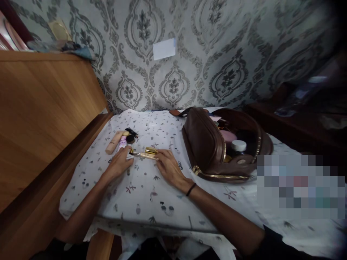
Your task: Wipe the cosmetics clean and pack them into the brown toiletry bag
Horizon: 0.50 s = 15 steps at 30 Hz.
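A makeup brush (pixel 148 156) with a pale handle and silver ferrule lies level between my two hands, low over the cloth. My right hand (pixel 170 168) is closed at the handle end. A shiny gold tube (pixel 151 150) sits just above the brush, touching or close to my right fingertips. My left hand (pixel 120 160) curls round the bristle end, with a small pale piece showing between thumb and fingers; its kind is unclear. Beyond it are a beige tube (pixel 114 142), a purple-and-white tube (pixel 123 142), a round black-lidded pot (pixel 130 139) and a slim black item (pixel 131 132).
To the right, an unzipped brown leather bag (pixel 203 144) holds a white-capped bottle (pixel 239 145) and other items. A wooden cabinet (pixel 46 115) borders the left side. A patterned cloth (pixel 151 209) covers the table. A plastic bottle (pixel 298 95) lies at the far right.
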Available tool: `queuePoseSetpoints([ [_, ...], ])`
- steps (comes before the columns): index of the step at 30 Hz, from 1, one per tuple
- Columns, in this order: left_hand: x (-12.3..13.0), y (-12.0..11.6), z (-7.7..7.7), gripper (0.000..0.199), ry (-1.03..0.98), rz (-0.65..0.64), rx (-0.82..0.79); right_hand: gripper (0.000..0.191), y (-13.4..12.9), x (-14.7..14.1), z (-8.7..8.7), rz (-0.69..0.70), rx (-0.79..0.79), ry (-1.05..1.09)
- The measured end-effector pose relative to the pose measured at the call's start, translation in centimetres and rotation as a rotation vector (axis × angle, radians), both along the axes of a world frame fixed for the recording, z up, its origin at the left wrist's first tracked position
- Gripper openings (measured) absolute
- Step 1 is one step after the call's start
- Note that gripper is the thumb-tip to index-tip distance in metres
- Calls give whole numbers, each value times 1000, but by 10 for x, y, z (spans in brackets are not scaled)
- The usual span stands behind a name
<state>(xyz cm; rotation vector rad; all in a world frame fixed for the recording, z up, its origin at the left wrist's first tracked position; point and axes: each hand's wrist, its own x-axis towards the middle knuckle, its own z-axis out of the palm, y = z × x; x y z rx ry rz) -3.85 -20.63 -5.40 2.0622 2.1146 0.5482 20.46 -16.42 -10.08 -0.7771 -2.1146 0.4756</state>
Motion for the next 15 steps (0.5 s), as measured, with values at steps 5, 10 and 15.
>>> queuePoseSetpoints([
  [5,4,-10,6,42,49,24,-104,29,-4,0,4,-14,-53,12],
  [10,8,-12,8,29,6,53,-131,24,-12,1,12,-35,-81,-38],
  [15,14,-11,9,32,-99,103,-13,19,-17,5,20,32,-54,-74],
])
